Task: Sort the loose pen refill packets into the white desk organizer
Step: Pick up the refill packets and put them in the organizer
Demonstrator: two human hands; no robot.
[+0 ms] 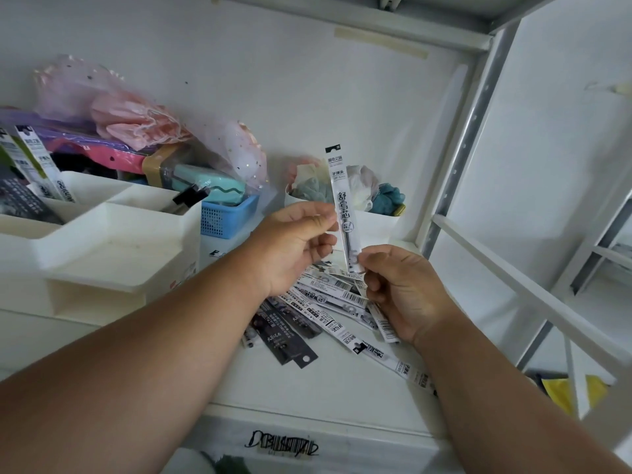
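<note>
While pinched upright, slim glossy refill packet [342, 206].

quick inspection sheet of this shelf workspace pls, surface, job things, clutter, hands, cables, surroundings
surface: white shelf top, with a black scribbled label on its front edge.
job's things: one white refill packet held upright; a loose pile of packets, white and dark, lying below the hands; white desk organizer at left, a few packets already standing in a back compartment.
clutter: blue mesh basket, pink tulle fabric, white cup of fabric bits.
grippers: left hand pinches the held packet mid-length; right hand pinches its lower end.
cables: nothing seen.
surroundings: white wall, metal shelving frame at right.
</note>
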